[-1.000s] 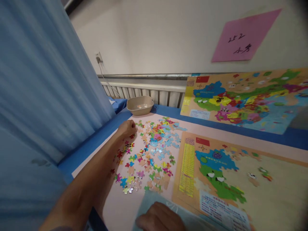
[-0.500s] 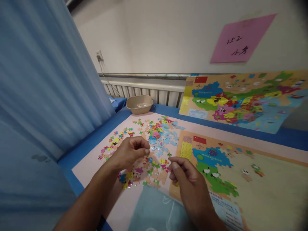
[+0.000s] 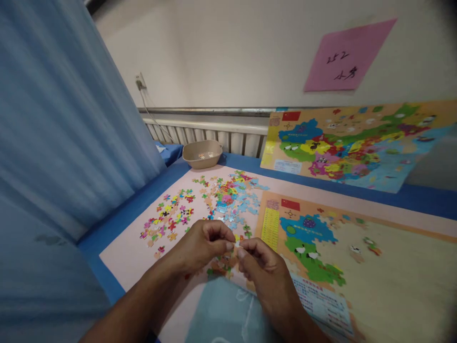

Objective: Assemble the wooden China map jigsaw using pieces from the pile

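Note:
My left hand (image 3: 205,245) and my right hand (image 3: 264,267) meet fingertip to fingertip above the loose pieces. Both are closed in a pinch on a small pale puzzle piece (image 3: 237,244), mostly covered by the fingers. Beneath and behind them, many loose puzzle pieces (image 3: 171,214) lie spread on a pale pink sheet (image 3: 121,252). Beside my right hand is a partly assembled map puzzle (image 3: 316,264); its left part is filled with blue and green regions and its right part is bare backing. A few loose pieces (image 3: 357,253) rest on that backing.
A beige plastic basin (image 3: 202,155) with a few pieces inside stands at the back. The full map picture (image 3: 303,151) leans against the wall. A blue curtain (image 3: 71,133) hangs on the left, and a pink note (image 3: 348,59) is stuck to the wall.
My hands have come together from a gap apart, and their fingertips now meet at a small pale piece. The view has shifted slightly to the right.

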Motion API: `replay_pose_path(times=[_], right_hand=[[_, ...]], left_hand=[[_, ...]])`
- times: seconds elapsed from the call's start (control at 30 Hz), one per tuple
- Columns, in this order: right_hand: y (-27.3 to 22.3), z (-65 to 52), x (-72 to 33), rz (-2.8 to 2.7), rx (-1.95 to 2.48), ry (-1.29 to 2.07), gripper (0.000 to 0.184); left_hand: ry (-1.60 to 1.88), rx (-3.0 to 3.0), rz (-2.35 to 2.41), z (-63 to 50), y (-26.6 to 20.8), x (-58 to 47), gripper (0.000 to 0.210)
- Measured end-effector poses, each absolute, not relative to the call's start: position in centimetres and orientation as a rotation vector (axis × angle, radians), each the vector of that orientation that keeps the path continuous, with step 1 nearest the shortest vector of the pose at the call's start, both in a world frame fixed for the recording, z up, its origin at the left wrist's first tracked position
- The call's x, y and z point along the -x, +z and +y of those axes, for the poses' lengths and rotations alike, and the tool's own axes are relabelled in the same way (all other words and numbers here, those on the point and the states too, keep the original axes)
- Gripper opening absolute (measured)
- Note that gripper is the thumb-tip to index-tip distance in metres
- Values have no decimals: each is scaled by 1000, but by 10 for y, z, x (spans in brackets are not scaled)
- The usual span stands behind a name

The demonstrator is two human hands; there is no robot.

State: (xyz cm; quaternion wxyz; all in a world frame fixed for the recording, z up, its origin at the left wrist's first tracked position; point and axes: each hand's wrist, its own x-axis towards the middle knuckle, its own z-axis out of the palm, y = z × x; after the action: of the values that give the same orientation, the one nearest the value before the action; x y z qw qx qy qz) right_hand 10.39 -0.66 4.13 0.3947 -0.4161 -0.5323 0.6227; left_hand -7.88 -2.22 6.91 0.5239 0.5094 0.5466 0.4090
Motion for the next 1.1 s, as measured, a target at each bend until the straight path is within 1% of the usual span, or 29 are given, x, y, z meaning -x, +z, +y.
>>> replay_pose_path(times=[0.1,0.23,0.33,0.4,0.5,0.73,0.97,1.1], right_hand=[[39,-2,-105,-1297,1115,1578,43],[39,1,-106,-1230,1163,1588,50],[40,1,-107,-1216,1176,1600,52],[40,0,-107,-1214,1175,1607,54],[40,0,-107,-1213,1182,1608,53],[39,3,-107,-1198,1192,1605,51],[40,0,-106,-1178,1161,1681,48],[34,0,-104,-1169,1164,1673,44]], left_hand=[[842,-1418,1376,-24,68,89,16],[526,-1751,1556,-26,67,92,19],[375,-1955,1654,-26,67,88,14],[325,-1988,1662,-25,64,86,10],[315,-2031,1646,-23,57,85,12],[328,-2016,1668,-25,53,85,8],[414,-1910,1721,-25,56,84,23],[603,-1600,1552,-27,51,86,11]])
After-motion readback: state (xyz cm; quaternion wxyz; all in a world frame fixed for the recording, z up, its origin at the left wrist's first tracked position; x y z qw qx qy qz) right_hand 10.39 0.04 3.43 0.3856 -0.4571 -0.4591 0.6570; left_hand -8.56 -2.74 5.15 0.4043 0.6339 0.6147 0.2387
